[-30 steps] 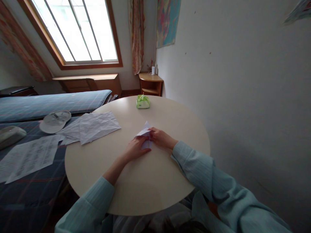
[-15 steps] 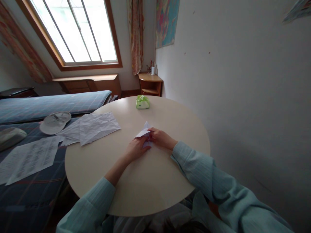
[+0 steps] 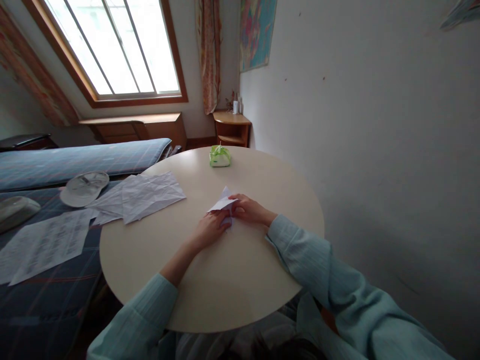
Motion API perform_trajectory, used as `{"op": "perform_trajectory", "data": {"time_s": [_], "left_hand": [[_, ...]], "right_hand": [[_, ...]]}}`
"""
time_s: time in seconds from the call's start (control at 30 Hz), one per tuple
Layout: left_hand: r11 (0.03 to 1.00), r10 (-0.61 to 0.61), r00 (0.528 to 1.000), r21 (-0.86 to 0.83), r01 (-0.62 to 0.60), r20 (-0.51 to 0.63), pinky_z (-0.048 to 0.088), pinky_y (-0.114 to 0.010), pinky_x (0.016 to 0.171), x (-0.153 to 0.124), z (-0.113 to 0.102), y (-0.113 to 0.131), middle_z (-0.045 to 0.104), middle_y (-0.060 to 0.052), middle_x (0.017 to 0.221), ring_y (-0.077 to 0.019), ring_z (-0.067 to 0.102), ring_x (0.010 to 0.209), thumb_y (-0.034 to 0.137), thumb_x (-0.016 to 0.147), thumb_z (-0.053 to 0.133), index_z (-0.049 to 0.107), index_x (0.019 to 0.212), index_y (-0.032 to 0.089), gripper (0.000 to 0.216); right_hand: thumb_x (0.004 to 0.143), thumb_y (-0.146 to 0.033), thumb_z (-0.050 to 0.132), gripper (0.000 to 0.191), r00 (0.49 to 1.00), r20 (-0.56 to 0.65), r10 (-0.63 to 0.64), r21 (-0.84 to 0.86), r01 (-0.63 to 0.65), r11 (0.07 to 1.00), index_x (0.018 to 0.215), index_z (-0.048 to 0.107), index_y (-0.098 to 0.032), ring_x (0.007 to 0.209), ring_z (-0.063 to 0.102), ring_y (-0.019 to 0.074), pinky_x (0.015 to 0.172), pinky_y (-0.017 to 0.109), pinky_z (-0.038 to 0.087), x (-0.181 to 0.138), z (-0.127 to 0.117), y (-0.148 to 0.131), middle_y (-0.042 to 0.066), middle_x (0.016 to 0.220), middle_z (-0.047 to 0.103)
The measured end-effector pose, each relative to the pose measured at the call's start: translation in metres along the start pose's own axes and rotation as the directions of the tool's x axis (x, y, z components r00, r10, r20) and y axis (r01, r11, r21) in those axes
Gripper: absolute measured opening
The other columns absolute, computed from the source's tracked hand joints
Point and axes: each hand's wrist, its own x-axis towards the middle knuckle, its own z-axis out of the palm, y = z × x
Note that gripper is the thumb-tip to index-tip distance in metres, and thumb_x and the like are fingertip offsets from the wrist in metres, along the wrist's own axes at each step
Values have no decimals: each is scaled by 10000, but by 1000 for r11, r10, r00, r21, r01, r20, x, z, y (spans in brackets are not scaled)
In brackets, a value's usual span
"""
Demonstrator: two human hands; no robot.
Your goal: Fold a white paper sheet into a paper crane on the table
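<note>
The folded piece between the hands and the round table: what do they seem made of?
Folded piece: apparently paper, matte white, judging by its thin, crisp edges. Round table: perhaps laminate, smooth cream with a soft sheen; core unseen.

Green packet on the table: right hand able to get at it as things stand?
Probably, with a stretch: the tabletop between the right hand and the green packet looks free beyond the folded paper. The hand is holding that paper, though, so would likely have to let go first.
</note>
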Motion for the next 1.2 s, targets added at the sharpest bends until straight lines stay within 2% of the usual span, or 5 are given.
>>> {"op": "perform_trajectory", "data": {"time_s": [0.17, 0.47, 0.7, 1.0, 1.2], "left_hand": [[1000, 2, 1000, 16, -2, -1, 376, -364, 925, 1, 3, -3, 540, -77, 1181, -231, 488, 1083, 292, 774, 493, 508, 1092, 193, 333], [999, 47, 998, -23, -48, -38, 375, -361, 923, 1, 6, -3, 574, -72, 1109, -206, 501, 1045, 284, 856, 341, 531, 1046, 183, 288], [999, 46, 999, -15, -46, -20, 378, -398, 913, 2, 7, -4, 563, -94, 1112, -246, 494, 1048, 360, 755, 531, 528, 1038, 170, 341], [998, 63, 998, -25, -63, -33, 388, -406, 900, 3, 10, -7, 561, -91, 1092, -256, 498, 1036, 364, 735, 557, 515, 1026, 177, 349], [1000, 15, 999, -20, -16, -39, 401, -400, 883, 3, 7, -5, 551, -123, 1077, -269, 503, 1024, 367, 719, 574, 500, 1002, 141, 370]], "right_hand": [[726, -148, 543, 116, 999, -7, -38, -14, 38, 999, 764, 651, -127, 1038, 501, 201, 917, 339, 388, -2, -3, -2, 118, 1121, 529], [736, -152, 542, 146, 993, -93, -78, -105, 68, 992, 829, 644, -106, 1014, 499, 207, 899, 349, 398, -5, 5, -5, 142, 1112, 540], [743, -155, 537, 141, 985, -127, -113, -135, 95, 986, 812, 658, -133, 1010, 489, 198, 901, 349, 404, -3, 8, -3, 100, 1098, 551], [772, -204, 543, 218, 980, -150, -130, -146, 108, 983, 964, 631, -151, 1015, 477, 186, 903, 342, 409, -4, 14, -2, 99, 1097, 553], [745, -168, 556, 212, 982, -142, -127, -170, 102, 980, 941, 635, -163, 1014, 471, 183, 895, 336, 409, -3, 15, 2, 83, 1103, 549]]}}
